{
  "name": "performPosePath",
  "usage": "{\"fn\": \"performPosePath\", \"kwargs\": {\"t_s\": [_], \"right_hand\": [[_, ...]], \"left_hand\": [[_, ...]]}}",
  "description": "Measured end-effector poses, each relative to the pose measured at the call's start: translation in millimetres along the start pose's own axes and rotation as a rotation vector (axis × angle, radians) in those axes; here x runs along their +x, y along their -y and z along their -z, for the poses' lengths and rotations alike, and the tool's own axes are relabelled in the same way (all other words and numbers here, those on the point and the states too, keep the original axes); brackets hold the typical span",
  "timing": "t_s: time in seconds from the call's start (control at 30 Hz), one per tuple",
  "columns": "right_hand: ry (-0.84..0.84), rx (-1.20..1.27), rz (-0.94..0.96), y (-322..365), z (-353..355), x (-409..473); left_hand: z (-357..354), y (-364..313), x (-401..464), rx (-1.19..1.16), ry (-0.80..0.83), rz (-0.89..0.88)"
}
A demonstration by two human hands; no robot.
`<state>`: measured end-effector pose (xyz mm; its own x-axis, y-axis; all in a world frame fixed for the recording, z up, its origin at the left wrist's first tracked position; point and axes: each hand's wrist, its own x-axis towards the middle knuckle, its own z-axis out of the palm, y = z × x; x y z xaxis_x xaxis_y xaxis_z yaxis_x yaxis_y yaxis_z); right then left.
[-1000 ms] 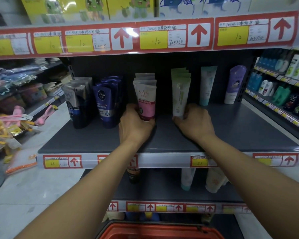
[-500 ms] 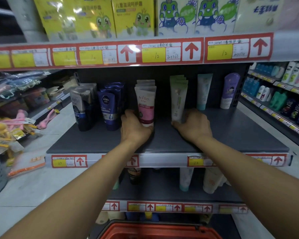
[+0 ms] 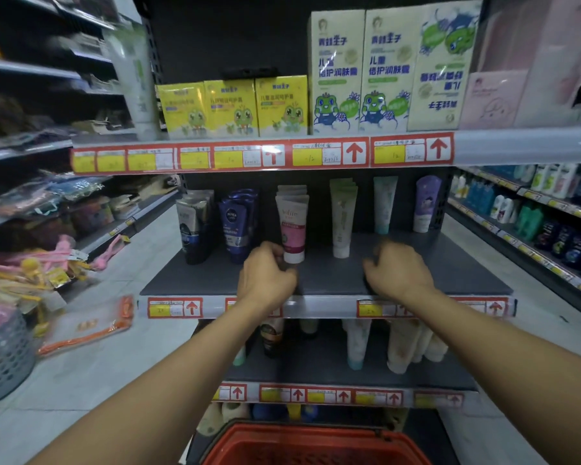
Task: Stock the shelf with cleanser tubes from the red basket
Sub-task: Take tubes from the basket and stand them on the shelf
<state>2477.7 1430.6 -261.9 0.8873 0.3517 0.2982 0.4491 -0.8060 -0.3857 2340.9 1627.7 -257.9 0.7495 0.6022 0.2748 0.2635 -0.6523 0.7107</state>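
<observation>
A row of pink-and-white cleanser tubes point(image 3: 292, 226) stands cap-down on the dark middle shelf point(image 3: 450, 273), with a row of pale green tubes point(image 3: 342, 216) to its right. My left hand point(image 3: 265, 275) is just left of the front pink tube, its curled fingertips against the white cap and not wrapped round it. My right hand point(image 3: 398, 271) hovers over bare shelf, lower right of the green tubes, fingers loosely curled and holding nothing. The rim of the red basket point(image 3: 316, 444) shows at the bottom edge; its contents are hidden.
Dark silver tubes point(image 3: 192, 226) and blue Nivea tubes point(image 3: 235, 226) stand left of the pink row; a teal tube point(image 3: 384, 203) and a purple tube point(image 3: 425, 203) stand at the back right. Boxes fill the shelf above. A grey basket point(image 3: 4, 357) sits on the floor at left.
My right hand has let go of the front green tube and drawn back to the right. My left hand has slid back from the pink tube's base. The view has tilted upward.
</observation>
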Motion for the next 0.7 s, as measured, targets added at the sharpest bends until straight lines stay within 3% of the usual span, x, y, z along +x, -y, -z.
{"fn": "performPosePath", "kwargs": {"t_s": [0.4,0.7], "right_hand": [[-0.080,0.020,0.081,23.0,37.4,-81.0],[-0.035,0.007,0.102,13.4,21.9,-132.8]], "left_hand": [[25.3,-29.8,-64.0,0.001,0.006,-0.049],[18.6,-19.3,-108.7,0.093,0.096,-0.064]]}}
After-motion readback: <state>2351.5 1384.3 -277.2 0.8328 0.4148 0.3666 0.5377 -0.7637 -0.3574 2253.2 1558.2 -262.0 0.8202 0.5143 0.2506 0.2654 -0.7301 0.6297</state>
